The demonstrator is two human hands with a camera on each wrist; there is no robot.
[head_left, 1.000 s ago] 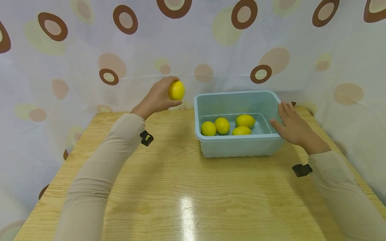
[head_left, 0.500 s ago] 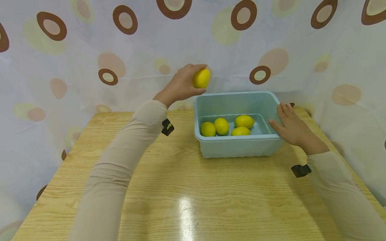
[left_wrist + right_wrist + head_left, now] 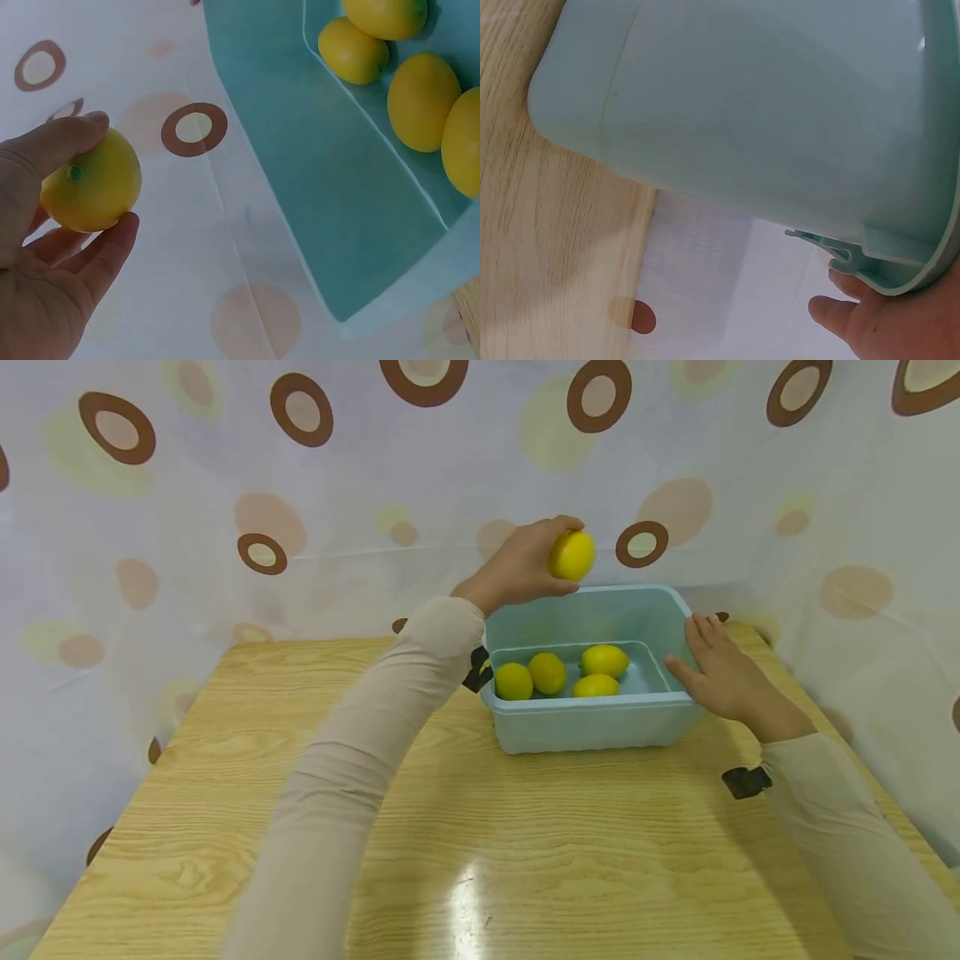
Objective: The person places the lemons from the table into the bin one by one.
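Observation:
My left hand grips a yellow lemon above the back part of a light blue plastic bin. In the left wrist view the thumb is over the held lemon and the fingers are beneath it. Inside the bin lie several more lemons, among them one at the left and one further right. My right hand rests on the bin's right rim, thumb spread towards the inside and fingers fairly straight. In the right wrist view the bin's outer wall hides much of that hand.
The bin stands on a wooden table, near its back edge. Behind hangs a pale cloth with brown and beige ovals, which also runs along the sides. A clip-like plastic part juts out below the bin's rim.
My left hand has carried the lemon rightwards and a little up, from left of the bin to over its back part. My right hand and the lemons in the bin stay put.

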